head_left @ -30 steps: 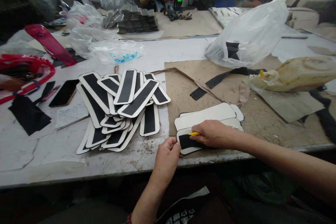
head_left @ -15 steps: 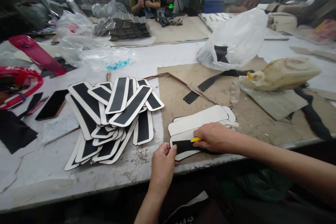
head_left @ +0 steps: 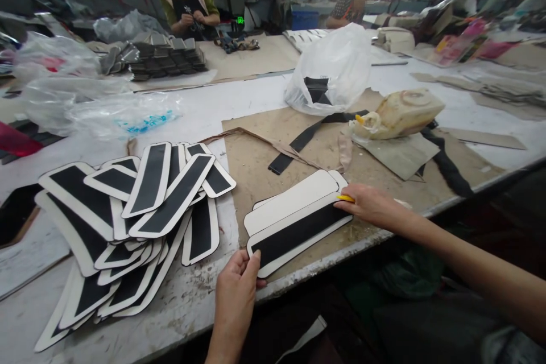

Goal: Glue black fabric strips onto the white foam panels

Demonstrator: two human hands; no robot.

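At the table's front edge lies a white panel (head_left: 279,264) with rounded corners and a black strip (head_left: 298,230) along its middle. My left hand (head_left: 239,284) pinches its near left corner, thumb on top. A small yellow tool (head_left: 346,198) pokes out from the closed fingers of my right hand (head_left: 371,203), at the panel's right end; the rest of it is hidden. Behind this panel and touching it are plain white panels (head_left: 290,196), overlapping each other. To the left is a loose pile of similar white panels with black strips (head_left: 170,199).
A brown board (head_left: 251,136) lies under the work. On it are a black strip (head_left: 298,145) and a yellowed plastic container (head_left: 405,114) on its side. Behind stands a clear plastic bag (head_left: 336,62). Two people sit across the table, one person's hands (head_left: 191,18) raised together.
My right hand has moved from the panel's middle to its right end, and the full black strip now shows. My left hand keeps hold of the left corner. The view has turned right.
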